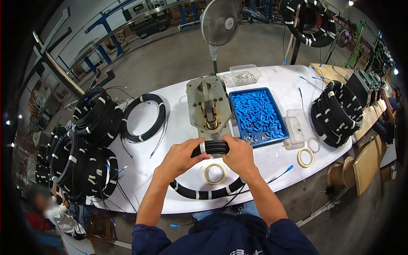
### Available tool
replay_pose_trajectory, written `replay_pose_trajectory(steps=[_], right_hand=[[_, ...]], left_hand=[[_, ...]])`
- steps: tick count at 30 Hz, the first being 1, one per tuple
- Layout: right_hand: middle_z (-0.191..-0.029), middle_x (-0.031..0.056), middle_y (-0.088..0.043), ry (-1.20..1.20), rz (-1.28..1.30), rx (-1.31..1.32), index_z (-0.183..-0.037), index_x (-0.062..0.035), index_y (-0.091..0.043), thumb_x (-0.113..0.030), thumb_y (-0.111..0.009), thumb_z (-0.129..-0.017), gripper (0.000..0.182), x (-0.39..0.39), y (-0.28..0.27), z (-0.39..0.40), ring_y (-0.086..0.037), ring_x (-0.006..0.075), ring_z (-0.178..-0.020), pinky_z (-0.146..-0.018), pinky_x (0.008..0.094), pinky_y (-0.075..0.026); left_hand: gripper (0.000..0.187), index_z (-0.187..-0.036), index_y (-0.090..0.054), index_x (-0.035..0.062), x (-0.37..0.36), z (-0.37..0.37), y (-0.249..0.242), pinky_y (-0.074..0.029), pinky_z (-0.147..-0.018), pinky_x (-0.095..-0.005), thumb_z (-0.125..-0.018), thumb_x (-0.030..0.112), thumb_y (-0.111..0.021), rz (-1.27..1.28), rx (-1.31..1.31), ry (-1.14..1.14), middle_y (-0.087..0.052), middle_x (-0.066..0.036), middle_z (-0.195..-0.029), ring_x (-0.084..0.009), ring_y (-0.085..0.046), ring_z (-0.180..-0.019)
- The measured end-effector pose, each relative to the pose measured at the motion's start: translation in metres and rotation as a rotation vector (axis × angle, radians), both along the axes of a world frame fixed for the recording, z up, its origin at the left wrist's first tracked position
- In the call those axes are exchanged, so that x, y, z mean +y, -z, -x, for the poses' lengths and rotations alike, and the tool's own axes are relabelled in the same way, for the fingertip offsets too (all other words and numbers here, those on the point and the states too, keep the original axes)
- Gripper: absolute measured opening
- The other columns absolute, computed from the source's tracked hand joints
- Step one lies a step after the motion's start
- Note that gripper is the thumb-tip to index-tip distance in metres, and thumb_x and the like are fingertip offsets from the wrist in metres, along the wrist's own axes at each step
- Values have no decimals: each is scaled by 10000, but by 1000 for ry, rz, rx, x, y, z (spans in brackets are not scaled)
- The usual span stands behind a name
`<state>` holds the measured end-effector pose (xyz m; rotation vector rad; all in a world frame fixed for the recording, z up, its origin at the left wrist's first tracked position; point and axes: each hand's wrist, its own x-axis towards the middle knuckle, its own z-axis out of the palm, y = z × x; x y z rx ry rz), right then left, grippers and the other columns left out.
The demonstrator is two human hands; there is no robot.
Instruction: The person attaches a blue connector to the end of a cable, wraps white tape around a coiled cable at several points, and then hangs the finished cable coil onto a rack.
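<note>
My left hand (182, 156) is closed round the far part of a black cable coil (208, 195) bound with white tape bands. On the coil's other side of that same part, my right hand (238, 154) grips it too. The coil's near part curves low over the table's front edge. Inside the ring lies a roll of tape (214, 174). Just beyond my hands stands a metal press (209, 104). To its right, a blue tray (278, 137) holds many small blue connectors. A blue-tipped cable end (290, 168) sticks out to the right of the coil.
Stacked black coils (91, 114) crowd the table's left side, near a single coil (144, 138). More coils (335, 114) stand at the right. Another tape roll (305, 157), a clear box (244, 75) and a fan (220, 23) are around. A person (40, 204) is at lower left.
</note>
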<state>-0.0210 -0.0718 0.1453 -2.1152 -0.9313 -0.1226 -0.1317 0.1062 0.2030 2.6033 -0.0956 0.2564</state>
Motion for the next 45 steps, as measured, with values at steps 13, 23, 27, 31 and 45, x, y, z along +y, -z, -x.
replay_pose_trajectory(steps=[13, 23, 27, 31, 45], right_hand=[[-860, 131, -685, 34, 72, 9, -1001, -108, -592, -46, -697, -678, 345, 3, -3, 4, -660, 375, -744, -639, 464, -522], [-842, 131, -680, -27, 26, -44, -973, -99, -576, -48, -678, -711, 286, 7, -6, 7, -659, 380, -713, -616, 476, -516], [-830, 128, -677, -22, 2, -46, -952, -91, -566, -51, -664, -731, 246, 2, -9, 6, -662, 381, -697, -609, 481, -516], [-824, 128, -677, -9, -8, -41, -950, -93, -565, -49, -668, -728, 248, 2, -6, 7, -663, 379, -697, -610, 481, -516], [-1298, 185, -551, -130, -380, 186, -1313, -38, -535, -313, -862, -691, 755, -86, 38, 14, -516, 341, -1231, -1049, 413, -398]], left_hand=[[389, -1068, -618, 68, -3, -5, 13, -522, -652, -405, -695, 58, -726, -91, -52, -190, -680, -151, -903, -373, -645, -736], [313, -941, -591, -7, 0, -11, -24, -506, -642, -429, -742, 191, -730, -191, 131, -25, -651, -173, -783, -380, -630, -682], [310, -919, -523, 4, -10, -16, -14, -505, -639, -459, -768, 189, -721, -391, 195, -27, -644, -197, -781, -401, -638, -706], [350, -951, -474, 15, -10, -13, -3, -505, -636, -470, -778, 183, -727, -401, 156, -54, -640, -200, -799, -424, -634, -721], [245, -927, -557, -4, 13, 34, 13, -491, -637, -385, -725, 14, -695, 43, -55, -328, -628, -187, -760, -379, -624, -695]])
